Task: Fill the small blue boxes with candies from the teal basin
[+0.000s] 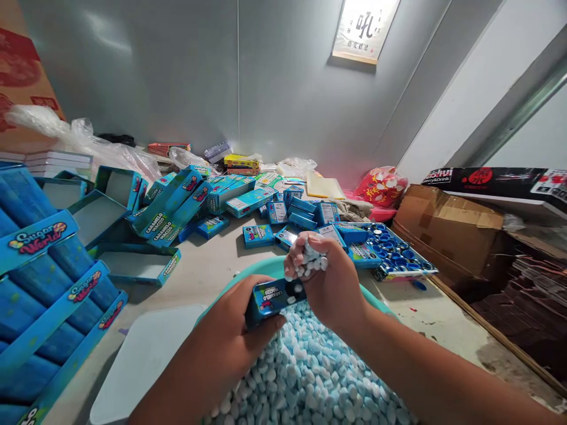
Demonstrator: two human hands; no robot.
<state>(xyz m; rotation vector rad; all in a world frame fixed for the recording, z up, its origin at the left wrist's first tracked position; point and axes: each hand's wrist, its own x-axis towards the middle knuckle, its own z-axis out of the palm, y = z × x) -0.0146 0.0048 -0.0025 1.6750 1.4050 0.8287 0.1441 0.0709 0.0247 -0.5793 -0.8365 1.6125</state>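
Note:
My left hand [248,316] is wrapped round a small blue candy tin [272,298], tilted, with a dark round opening at its right end. Against that opening my right hand [330,277] cups a heap of pale blue and white candies [312,260]; a few white pieces lie at the opening. Both hands are above a turquoise basin [254,268] filled with loose candies [319,360] of the same kind. How full the tin is inside cannot be seen.
Display boxes packed with blue tins [44,277] stand at left. A pale plastic lid [146,354] lies beside the basin. Behind it are several blue tins [303,212], empty blue trays [137,265] and a box of blue caps [394,248]. A cardboard box [447,224] stands at right.

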